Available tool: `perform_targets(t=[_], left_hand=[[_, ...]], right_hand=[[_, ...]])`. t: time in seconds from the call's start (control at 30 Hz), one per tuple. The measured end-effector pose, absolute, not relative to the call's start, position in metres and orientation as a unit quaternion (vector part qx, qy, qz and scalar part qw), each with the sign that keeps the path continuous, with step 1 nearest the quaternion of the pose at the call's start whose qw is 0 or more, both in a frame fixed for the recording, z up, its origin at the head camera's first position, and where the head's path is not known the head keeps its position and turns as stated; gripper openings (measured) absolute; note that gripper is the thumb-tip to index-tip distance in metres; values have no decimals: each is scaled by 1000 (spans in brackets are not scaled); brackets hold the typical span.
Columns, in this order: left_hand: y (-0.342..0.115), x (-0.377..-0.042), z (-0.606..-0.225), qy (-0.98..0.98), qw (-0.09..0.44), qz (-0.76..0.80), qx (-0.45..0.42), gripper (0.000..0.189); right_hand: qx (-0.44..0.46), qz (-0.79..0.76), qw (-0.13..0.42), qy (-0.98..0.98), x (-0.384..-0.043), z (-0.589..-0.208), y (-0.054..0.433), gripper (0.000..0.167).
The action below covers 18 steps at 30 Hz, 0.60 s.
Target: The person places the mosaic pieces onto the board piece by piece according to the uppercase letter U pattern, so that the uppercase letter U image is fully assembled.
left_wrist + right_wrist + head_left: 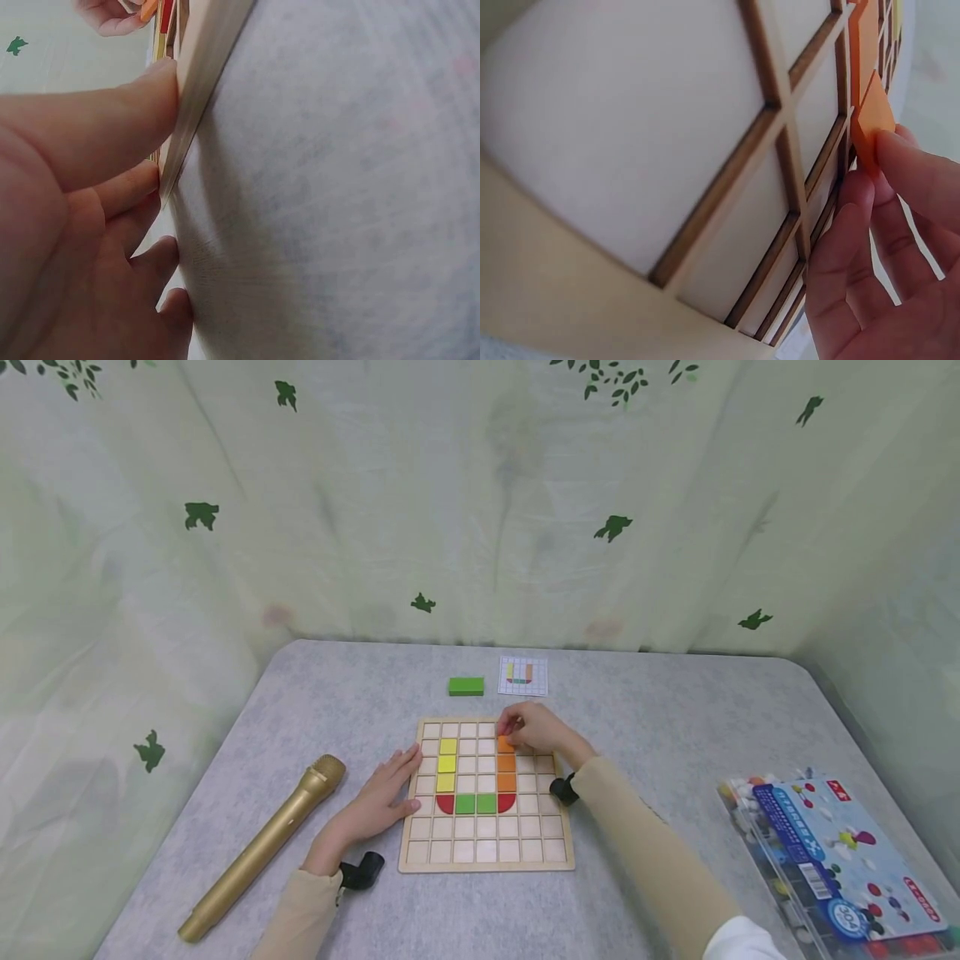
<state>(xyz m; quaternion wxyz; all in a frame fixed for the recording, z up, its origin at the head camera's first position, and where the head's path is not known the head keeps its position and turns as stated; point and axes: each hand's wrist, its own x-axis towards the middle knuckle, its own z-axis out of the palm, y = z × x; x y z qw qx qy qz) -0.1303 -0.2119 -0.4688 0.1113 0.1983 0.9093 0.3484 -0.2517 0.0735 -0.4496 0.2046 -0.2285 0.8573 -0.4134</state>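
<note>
A wooden grid board (486, 867) lies on the table, with coloured tiles in a U shape. Yellow squares (447, 763) run up its left side, green squares (476, 803) and red rounded corner tiles (506, 802) form the bottom, and orange squares (506, 763) rise on the right. My right hand (536, 727) pinches an orange square tile (874, 124) between thumb and fingers at the top of the orange column; the tile is tilted against the grid in the right wrist view. Along the board's left edge, my left hand (380, 797) rests with thumb and fingertips touching the frame, fingers extended.
Beyond the board lie a green block (467, 686) and a small pattern card (523, 676) showing a similar U. A gold microphone (262, 852) lies to the left. At the right stands a clear box of coloured pieces with a blue-and-white printed cover (855, 852).
</note>
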Motion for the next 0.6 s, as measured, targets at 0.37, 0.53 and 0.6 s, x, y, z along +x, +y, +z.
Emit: perform_targets(t=[0.37, 0.53, 0.6], left_hand=[[-210, -132, -468, 908, 111, 350, 204, 68], [-211, -131, -468, 907, 114, 350, 203, 68], [-211, -131, -467, 907, 114, 350, 203, 68]], right_hand=[[-231, -426, 192, 854, -249, -452, 83, 10], [-214, -475, 175, 836, -249, -455, 102, 14], [-197, -482, 172, 836, -247, -454, 110, 15]])
